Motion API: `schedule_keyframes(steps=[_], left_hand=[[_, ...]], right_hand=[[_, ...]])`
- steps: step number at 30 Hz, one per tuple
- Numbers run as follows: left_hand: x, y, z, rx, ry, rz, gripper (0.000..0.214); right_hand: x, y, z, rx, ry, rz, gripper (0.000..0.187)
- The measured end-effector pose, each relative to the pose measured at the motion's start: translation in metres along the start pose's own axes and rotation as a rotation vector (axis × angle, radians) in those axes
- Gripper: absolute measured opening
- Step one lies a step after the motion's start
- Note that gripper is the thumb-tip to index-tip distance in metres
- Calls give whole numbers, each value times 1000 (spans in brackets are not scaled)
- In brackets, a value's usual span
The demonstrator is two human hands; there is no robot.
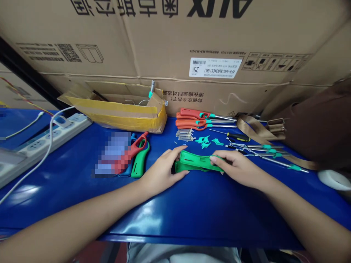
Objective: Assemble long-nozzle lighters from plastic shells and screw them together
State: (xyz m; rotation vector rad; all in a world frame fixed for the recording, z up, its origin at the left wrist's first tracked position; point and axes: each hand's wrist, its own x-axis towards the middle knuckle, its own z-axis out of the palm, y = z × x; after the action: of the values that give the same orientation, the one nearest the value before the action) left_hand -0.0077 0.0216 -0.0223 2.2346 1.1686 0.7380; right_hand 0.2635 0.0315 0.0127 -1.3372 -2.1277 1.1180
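Observation:
My left hand (166,167) curls its fingers and thumb around the left end of a green lighter casing (196,159). At the other end, the thumb and fingers of my right hand (237,167) pinch the same casing. It looks like two half shells, one partly behind the other, and their far sides are hidden. Just beyond lie turquoise triggers (203,140) and small clear-and-metal lighter parts (185,134). A green handle shell (139,162) rests left of my left hand, beside a red one (131,149). Metal lighter tubes with turquoise pieces (270,149) lie past my right hand.
Red-orange gas lighters (192,120) lie at the back, near a yellow-and-black screwdriver (238,137). A yellow-taped carton (117,115) stands back left, a white power strip (41,146) left. A white roll (334,179) sits right. Large cardboard (164,40) walls the rear.

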Motion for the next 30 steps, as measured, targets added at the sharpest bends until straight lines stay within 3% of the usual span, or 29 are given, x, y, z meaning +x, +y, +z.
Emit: schedule_keyframes(steps=[3,5,11,16,20,22,25,30], left_hand=[[2,-2,-1,-17,13,25,66],[4,-4,-1,-41,17,60,62],[5,-5,0,-58,64,102,52],[2,7,-5,-45,97,168,22],[-2,16,-11,37,-12,303,16],[-4,18,-12,84,-96,364,22],[-6,17,-10,140,-181,395,31],[-6,14,-7,213,-240,374,31]], right_hand=[[1,3,0,159,-15,42,37],[0,4,-2,145,-62,14,36],[-7,1,-2,-265,-201,-297,31],[-8,0,4,-560,-24,-382,28],[-4,9,-14,-685,273,-269,23],[-4,16,-28,-737,338,-207,14],[-5,26,-46,-803,319,-127,8],[-11,38,-67,-891,265,54,19]])
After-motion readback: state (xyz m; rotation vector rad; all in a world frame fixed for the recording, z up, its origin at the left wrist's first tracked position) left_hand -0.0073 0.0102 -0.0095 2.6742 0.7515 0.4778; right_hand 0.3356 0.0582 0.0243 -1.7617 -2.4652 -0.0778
